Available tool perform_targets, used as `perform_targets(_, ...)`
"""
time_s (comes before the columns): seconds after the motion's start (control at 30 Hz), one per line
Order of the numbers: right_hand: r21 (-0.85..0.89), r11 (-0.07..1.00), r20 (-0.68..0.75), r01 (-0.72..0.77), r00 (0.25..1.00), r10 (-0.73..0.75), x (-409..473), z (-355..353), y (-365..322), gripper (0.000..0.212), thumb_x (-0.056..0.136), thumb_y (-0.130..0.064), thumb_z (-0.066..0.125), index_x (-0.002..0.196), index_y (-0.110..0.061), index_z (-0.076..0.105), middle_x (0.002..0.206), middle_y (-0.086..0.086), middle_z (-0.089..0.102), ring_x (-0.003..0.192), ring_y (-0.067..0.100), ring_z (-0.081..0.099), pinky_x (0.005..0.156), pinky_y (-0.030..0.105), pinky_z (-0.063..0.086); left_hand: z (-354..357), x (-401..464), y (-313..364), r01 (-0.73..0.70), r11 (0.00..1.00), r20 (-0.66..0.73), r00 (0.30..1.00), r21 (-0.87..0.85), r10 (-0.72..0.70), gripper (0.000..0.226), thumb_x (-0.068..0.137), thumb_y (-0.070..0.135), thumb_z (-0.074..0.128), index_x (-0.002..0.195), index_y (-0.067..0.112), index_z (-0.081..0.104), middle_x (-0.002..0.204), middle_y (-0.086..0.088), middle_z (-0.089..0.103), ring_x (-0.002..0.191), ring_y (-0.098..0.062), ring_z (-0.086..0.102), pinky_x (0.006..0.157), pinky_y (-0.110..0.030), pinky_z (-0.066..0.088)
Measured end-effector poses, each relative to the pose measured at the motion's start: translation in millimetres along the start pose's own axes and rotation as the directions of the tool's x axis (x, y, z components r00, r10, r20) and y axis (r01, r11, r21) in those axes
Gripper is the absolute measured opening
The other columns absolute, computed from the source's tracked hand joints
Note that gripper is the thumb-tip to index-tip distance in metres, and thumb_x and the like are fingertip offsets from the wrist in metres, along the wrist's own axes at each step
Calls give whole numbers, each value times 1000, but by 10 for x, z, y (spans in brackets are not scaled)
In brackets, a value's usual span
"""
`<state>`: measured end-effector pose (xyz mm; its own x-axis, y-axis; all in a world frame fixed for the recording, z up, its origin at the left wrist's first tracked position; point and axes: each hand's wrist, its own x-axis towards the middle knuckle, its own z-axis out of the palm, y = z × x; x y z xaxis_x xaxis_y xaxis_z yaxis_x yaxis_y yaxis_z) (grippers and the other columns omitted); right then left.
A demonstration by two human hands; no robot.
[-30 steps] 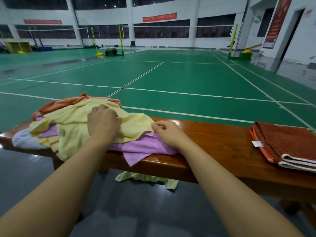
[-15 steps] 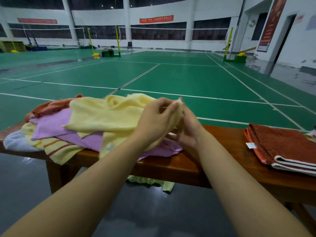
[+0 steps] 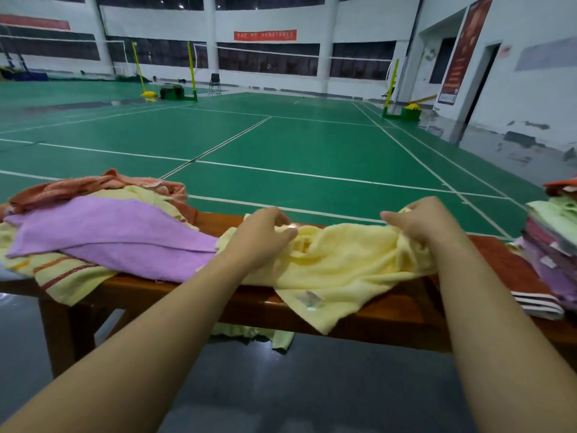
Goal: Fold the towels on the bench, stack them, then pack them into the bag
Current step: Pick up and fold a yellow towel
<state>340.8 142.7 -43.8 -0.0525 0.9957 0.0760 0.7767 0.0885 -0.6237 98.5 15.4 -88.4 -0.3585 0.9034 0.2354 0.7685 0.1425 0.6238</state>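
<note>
Two hands now hold one pale yellow towel (image 3: 340, 260), which half a second ago was still bunched between them against the unfolded pile and has since been drawn clear and stretched sideways across the counter (image 3: 390, 310).

Head view: the left hand (image 3: 262, 237) has its grip curled into the towel's far left edge, and the right hand (image 3: 421, 221) has its grip bunched round the far right edge, so the cloth sags between the two grips. Nearer than the grips, a corner hangs over the counter's front edge. Left of the left grip lies the loose pile, a purple towel (image 3: 109, 232) on top, with a striped yellow towel (image 3: 62, 270) and an orange towel (image 3: 93, 185) under and behind it. Right of the right grip sits the folded stack (image 3: 552, 245). No bag is in view.

By the look of it, the next towel is separated and spread, ready for its first fold; several remain, so packing is some way off.
</note>
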Motion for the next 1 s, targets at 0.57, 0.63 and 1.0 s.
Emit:
perform_targets(0.57,241,915,412,324,819,-399,-190,-90,-112,21,87,-39,76,101,-23,78,96,-6,77,86,8,70,73,24,52,-205,210,-375,159,966,197,960,205,-199,89,64,82,71,135,32,54,144,-6,49,131,-29,46,109,-48,41)
perform_targets(0.63,270,899,582,345,686,-438,-262,-34,-177,25,86,-37,76,104,-20,78,103,-4,77,94,11,72,81,26,56,-257,154,-246,-36,999,217,976,24,30,48,70,64,80,106,33,69,118,4,64,111,-18,57,92,-34,48)
perform_targets(1.0,335,911,678,240,610,-410,-152,141,-24,25,83,-25,79,103,-10,78,100,6,77,89,12,69,77,22,53,194,-345,289,-512,856,720,619,67,314,45,68,43,91,103,41,62,104,20,45,95,-6,45,75,-21,39)
